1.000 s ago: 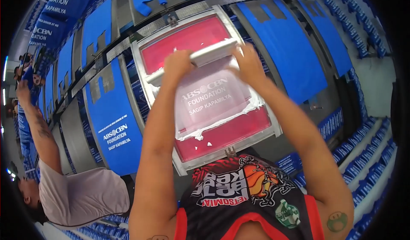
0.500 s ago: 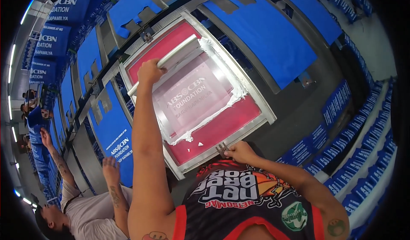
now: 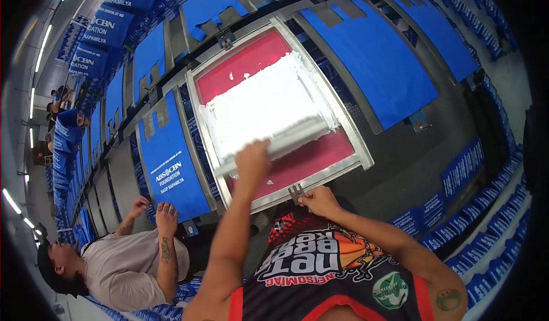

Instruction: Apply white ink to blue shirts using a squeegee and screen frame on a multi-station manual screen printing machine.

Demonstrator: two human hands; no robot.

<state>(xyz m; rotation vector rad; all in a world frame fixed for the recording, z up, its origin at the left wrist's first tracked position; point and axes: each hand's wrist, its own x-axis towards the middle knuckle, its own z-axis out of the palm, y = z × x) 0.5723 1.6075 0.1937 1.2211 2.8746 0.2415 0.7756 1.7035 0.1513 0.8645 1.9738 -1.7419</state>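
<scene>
A screen-printing frame [image 3: 357, 149] with red mesh [image 3: 240, 58] lies in front of me, its middle covered in thick white ink [image 3: 260, 98]. My left hand [image 3: 254, 152] is closed on a long pale squeegee [image 3: 297, 132], blurred by motion, lying across the near part of the ink. My right hand [image 3: 317, 198] grips a small metal clamp fitting [image 3: 297, 192] at the frame's near edge.
Blue printed fabric panels [image 3: 372, 58] lie on metal plates on both sides and behind. A co-worker [image 3: 126, 258] is at my left, hands near a panel. Further people [image 3: 57, 109] are at the far left. Rows of blue printed pieces [image 3: 497, 252] line the right.
The squeegee came from the frame's far end toward me, leaving white over the lettering. My right hand left the squeegee for the near clamp. The co-worker's raised arm came down.
</scene>
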